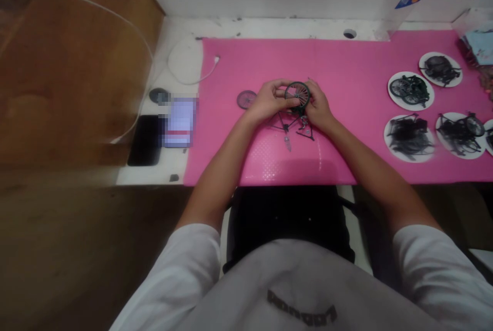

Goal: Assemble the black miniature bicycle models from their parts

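Note:
A small dark spoked wheel [297, 95] is held between both hands above the pink mat. My left hand [268, 99] is closed on its left side, with the thumb across the lower spokes. Around the right side of the wheel curl the fingers of my right hand [318, 106]; some fingertips are hidden behind it. Just below the wheel extends a thin dark miniature bicycle frame [286, 127], close to both hands. Whether the wheel is joined to it cannot be made out. A second spoked wheel [245, 99] lies on the mat, left of my left hand.
White plates [393, 106] with dark miniature parts stand on the pink mat [231, 166] at the right. A black phone [144, 141], a blurred lit screen [179, 123] and a white cable [210, 73] lie left. Behind is a white wall.

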Demonstrator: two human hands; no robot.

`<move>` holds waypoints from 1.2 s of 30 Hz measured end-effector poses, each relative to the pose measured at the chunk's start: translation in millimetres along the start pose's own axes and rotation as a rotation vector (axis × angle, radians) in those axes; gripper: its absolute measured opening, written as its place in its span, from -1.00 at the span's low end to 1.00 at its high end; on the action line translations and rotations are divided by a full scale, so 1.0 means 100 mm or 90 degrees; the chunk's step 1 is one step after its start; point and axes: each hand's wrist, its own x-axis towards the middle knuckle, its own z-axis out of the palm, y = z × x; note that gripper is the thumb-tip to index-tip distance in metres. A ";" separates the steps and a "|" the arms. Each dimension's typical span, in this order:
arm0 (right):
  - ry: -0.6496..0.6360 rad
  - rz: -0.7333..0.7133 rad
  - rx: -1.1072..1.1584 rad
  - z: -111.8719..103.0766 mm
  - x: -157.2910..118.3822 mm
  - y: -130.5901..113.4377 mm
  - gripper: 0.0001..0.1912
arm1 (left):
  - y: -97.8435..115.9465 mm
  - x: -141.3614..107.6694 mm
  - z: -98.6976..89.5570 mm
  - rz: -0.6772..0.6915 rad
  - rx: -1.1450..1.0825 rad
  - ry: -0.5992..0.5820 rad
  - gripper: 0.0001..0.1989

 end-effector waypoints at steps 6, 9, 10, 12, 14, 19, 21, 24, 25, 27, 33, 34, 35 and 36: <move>0.014 0.008 0.002 0.01 -0.03 -0.04 -0.27 | 0.03 -0.01 0.00 -0.005 -0.013 0.017 -0.34; 0.027 0.008 0.013 0.01 -0.04 -0.08 -0.28 | 0.02 -0.01 0.00 0.007 -0.002 0.027 -0.34; 0.029 0.005 0.009 0.01 -0.04 -0.08 -0.29 | 0.01 -0.01 0.00 0.008 0.001 0.025 -0.34; 0.025 0.000 -0.006 0.01 -0.03 -0.08 -0.30 | 0.00 0.00 -0.01 0.004 -0.001 0.012 -0.35; 0.014 -0.002 -0.018 0.00 -0.02 -0.06 -0.30 | -0.01 0.00 -0.02 -0.005 -0.006 -0.003 -0.36; 0.009 -0.018 -0.017 0.00 -0.01 -0.03 -0.27 | 0.01 0.00 -0.01 -0.014 -0.008 0.008 -0.38; 0.019 -0.013 -0.005 0.00 -0.03 -0.03 -0.30 | 0.02 0.00 -0.01 -0.008 -0.011 0.016 -0.40; 0.021 -0.011 0.010 -0.01 -0.03 -0.02 -0.35 | 0.01 0.00 0.00 0.006 -0.024 0.000 -0.41; 0.019 -0.013 0.008 -0.01 -0.03 -0.02 -0.35 | 0.00 0.00 0.00 0.008 -0.028 -0.006 -0.42; 0.012 -0.017 -0.003 -0.03 -0.02 0.00 -0.34 | -0.01 0.01 0.01 0.004 -0.033 -0.014 -0.44; -0.002 -0.022 -0.013 -0.06 -0.01 0.00 -0.39 | -0.02 0.00 0.05 -0.004 -0.022 0.001 -0.47; 0.000 -0.023 -0.007 -0.06 -0.01 -0.01 -0.39 | -0.02 0.01 0.05 -0.003 -0.021 0.000 -0.46; 0.002 -0.023 0.000 -0.06 -0.01 -0.02 -0.40 | -0.03 0.01 0.05 -0.003 -0.021 -0.003 -0.45; 0.006 -0.023 0.007 -0.05 -0.02 -0.02 -0.40 | -0.03 0.01 0.06 -0.004 -0.023 -0.005 -0.44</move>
